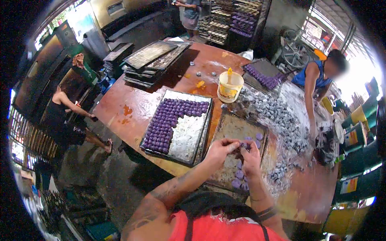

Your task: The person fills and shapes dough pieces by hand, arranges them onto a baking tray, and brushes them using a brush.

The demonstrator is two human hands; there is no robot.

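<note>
My left hand (223, 150) and my right hand (251, 157) meet in front of my chest, fingers pinched together around a small purple dough piece (243, 145). Fingers cover most of it. Below them lies a worn baking tray (225, 134) with flattened light-purple dough pieces (239, 174) scattered along its right side and near edge. Left of my hands, a floured tray (185, 138) carries tight rows of dark purple dough balls (165, 124); its lower right part is bare white flour.
A white bucket (230, 93) with a yellow handle stands beyond my hands. Flour-dusted dough lumps (277, 116) spread to the right, where a co-worker (317, 80) reaches in. Stacked trays (150, 60) sit at the back left. Another person (66, 114) stands left of the table.
</note>
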